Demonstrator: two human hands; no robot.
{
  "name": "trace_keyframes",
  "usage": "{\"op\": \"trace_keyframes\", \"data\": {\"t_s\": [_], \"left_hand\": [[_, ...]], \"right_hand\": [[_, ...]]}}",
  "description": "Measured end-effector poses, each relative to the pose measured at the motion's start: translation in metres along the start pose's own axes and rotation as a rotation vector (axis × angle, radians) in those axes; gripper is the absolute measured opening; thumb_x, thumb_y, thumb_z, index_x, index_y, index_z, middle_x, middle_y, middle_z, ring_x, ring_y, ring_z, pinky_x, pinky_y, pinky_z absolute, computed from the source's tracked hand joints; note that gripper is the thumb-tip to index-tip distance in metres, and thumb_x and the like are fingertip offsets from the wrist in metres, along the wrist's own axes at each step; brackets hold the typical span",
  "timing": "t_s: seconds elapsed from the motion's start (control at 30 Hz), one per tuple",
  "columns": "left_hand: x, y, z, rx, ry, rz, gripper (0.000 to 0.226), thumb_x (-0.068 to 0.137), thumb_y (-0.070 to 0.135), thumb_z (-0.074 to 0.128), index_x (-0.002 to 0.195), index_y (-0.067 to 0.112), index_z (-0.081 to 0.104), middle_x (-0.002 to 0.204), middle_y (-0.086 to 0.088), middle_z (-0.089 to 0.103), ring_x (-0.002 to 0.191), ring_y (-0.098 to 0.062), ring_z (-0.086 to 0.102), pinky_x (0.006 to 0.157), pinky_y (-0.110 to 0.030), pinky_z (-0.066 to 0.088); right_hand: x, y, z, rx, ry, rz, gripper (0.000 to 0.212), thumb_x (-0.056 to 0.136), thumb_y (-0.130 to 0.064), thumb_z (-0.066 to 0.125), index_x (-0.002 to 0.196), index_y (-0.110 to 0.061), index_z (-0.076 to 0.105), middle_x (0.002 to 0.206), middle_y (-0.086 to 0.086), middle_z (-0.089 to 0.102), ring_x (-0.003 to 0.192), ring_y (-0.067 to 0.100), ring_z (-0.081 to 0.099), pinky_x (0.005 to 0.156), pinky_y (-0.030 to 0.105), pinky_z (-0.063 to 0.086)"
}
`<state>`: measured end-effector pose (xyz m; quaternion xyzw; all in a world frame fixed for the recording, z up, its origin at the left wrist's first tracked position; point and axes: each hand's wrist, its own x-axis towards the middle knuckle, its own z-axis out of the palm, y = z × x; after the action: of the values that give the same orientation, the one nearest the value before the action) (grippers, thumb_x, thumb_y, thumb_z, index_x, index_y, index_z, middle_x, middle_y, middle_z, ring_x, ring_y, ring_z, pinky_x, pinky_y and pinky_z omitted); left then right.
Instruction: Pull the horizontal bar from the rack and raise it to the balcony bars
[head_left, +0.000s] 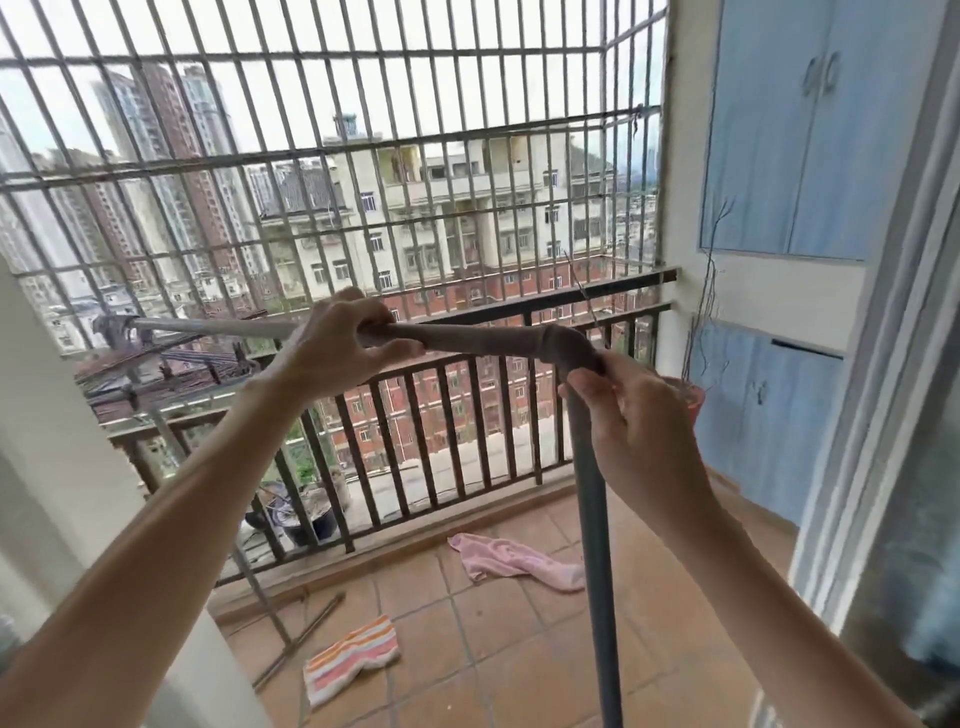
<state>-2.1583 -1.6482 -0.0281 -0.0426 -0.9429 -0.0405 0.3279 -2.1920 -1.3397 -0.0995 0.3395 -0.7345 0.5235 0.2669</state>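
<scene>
Both of my hands are up at chest height on a grey metal pole frame, a horizontal bar meeting an upright tube at a bent elbow joint (563, 345). My left hand (340, 340) is wrapped around the horizontal grey bar (467, 338), fingers curled over the top and thumb beneath, which I judge keeps the bar level while its thinner silvery end (218, 327) runs off to the left toward the railing. My right hand (631, 421) is well apart from the left, pinching the elbow joint from the right side with fingertips closed on it, probably to steady the corner where the bar turns down into the upright grey tube (592, 519). That tube drops straight toward the terracotta tiled floor (519, 649), its foot out of view. Behind the frame stands a dark metal balcony railing (467, 415), with a pale window grille (363, 156) above it. On the tiles lie a crumpled pink towel (511, 561) near the tube and an orange-and-white striped cloth (353, 657) further left, beside thin loose metal rods (301, 639). Pale blue cabinet doors (795, 130) fill the right wall.
</scene>
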Motion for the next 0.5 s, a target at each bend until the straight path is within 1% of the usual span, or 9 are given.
{"op": "trace_keyframes", "data": {"t_s": [0.1,0.17,0.23,0.3,0.33,0.4,0.47,0.5], "left_hand": [[0.014,0.0,0.007,-0.016,0.02,-0.007,0.066,0.067,0.076,0.046,0.087,0.015,0.063,0.084,-0.001,0.055,0.073,-0.019,0.053,0.065,-0.026,0.045],[0.024,-0.002,0.013,-0.015,0.027,-0.005,0.062,0.068,0.076,0.044,0.086,0.019,0.06,0.081,0.003,0.052,0.071,-0.015,0.051,0.061,-0.02,0.04],[0.032,-0.005,0.02,0.005,0.029,-0.004,0.06,0.069,0.076,0.044,0.086,0.021,0.059,0.079,0.005,0.05,0.068,-0.009,0.047,0.059,-0.017,0.033],[0.04,-0.01,0.029,0.031,0.032,-0.009,0.069,0.069,0.079,0.04,0.088,0.016,0.061,0.08,0.004,0.051,0.066,-0.005,0.046,0.058,-0.017,0.034],[0.045,-0.011,0.035,0.039,0.034,-0.016,0.075,0.068,0.082,0.038,0.09,0.014,0.062,0.082,0.003,0.052,0.066,-0.007,0.048,0.059,-0.018,0.037],[0.057,-0.011,0.047,0.051,0.04,-0.036,0.082,0.067,0.085,0.035,0.092,0.012,0.063,0.086,-0.001,0.055,0.068,-0.013,0.052,0.062,-0.023,0.043],[0.072,-0.009,0.06,0.072,0.043,-0.049,0.084,0.066,0.085,0.034,0.094,0.011,0.062,0.088,-0.003,0.056,0.069,-0.014,0.052,0.063,-0.024,0.043],[0.08,-0.009,0.067,0.088,0.043,-0.049,0.085,0.066,0.087,0.033,0.094,0.012,0.062,0.087,-0.002,0.056,0.069,-0.013,0.052,0.063,-0.024,0.043]], "right_hand": [[0.015,0.009,-0.002,-0.026,0.038,0.014,0.026,0.101,-0.029,0.05,0.112,-0.013,0.068,0.087,0.002,0.071,0.083,0.023,0.066,0.076,0.043,0.054],[0.026,0.017,-0.001,-0.028,0.039,0.024,0.029,0.101,-0.031,0.05,0.113,-0.011,0.068,0.089,0.005,0.072,0.084,0.024,0.067,0.076,0.044,0.055],[0.035,0.026,0.002,-0.03,0.03,0.033,0.031,0.1,-0.031,0.05,0.113,-0.01,0.069,0.091,0.005,0.073,0.086,0.023,0.067,0.075,0.036,0.054],[0.044,0.038,0.006,-0.031,0.032,0.038,0.03,0.1,-0.029,0.052,0.114,-0.01,0.069,0.091,0.004,0.073,0.086,0.021,0.067,0.07,0.024,0.048],[0.049,0.045,0.008,-0.03,0.035,0.046,0.029,0.1,-0.028,0.052,0.115,-0.01,0.069,0.091,0.003,0.073,0.084,0.019,0.066,0.067,0.021,0.045],[0.061,0.062,0.011,-0.018,0.041,0.066,0.027,0.1,-0.027,0.053,0.116,-0.012,0.069,0.083,-0.002,0.071,0.072,0.01,0.064,0.06,0.015,0.04],[0.074,0.081,0.01,-0.012,0.061,0.076,0.026,0.1,-0.027,0.054,0.114,-0.013,0.07,0.073,-0.013,0.064,0.06,-0.004,0.055,0.053,0.005,0.034],[0.081,0.092,0.009,-0.01,0.072,0.074,0.025,0.099,-0.027,0.055,0.113,-0.013,0.07,0.071,-0.016,0.062,0.055,-0.005,0.053,0.051,0.005,0.034]]}}
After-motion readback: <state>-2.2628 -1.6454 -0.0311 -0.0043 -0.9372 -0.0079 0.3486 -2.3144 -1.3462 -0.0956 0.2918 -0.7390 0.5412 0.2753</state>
